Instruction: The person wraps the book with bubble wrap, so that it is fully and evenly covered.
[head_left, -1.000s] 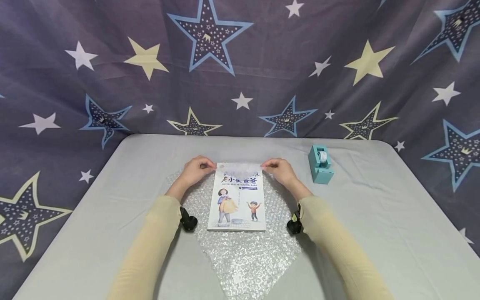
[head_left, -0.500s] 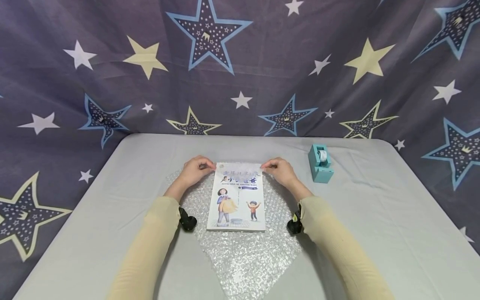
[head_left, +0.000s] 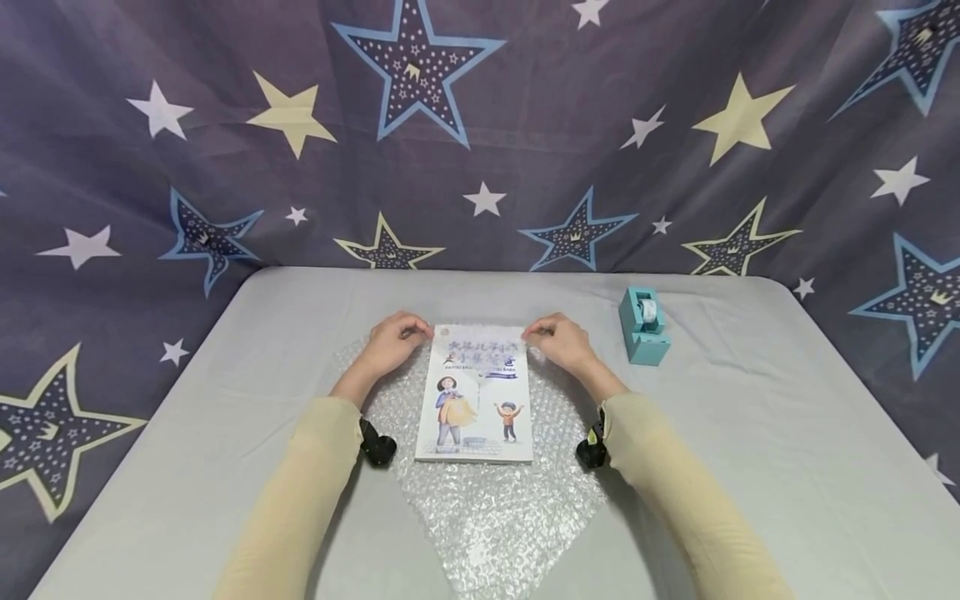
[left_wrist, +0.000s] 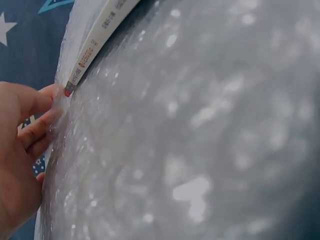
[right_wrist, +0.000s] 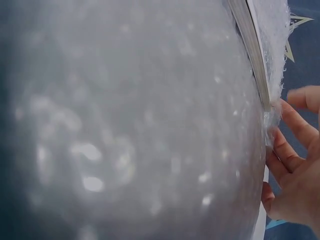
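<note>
A white picture book with a drawn adult and child on its cover lies face up on a sheet of bubble wrap, set corner-wise on the table. The wrap's far end is folded over the top of the cover, blurring the title. My left hand pinches the wrap at the book's top left corner. At the top right corner, my right hand does the same. Both wrist views show fingertips on the wrap right by the book's corner, the left hand and the right hand.
A teal tape dispenser with a roll of tape stands at the right back of the grey-covered table. A dark star-patterned curtain hangs behind the table. Black wrist cameras sit below both cuffs.
The folded flap of bubble wrap now reaches lower over the cover, blurring more of the title. Both hands stay at the book's top corners.
</note>
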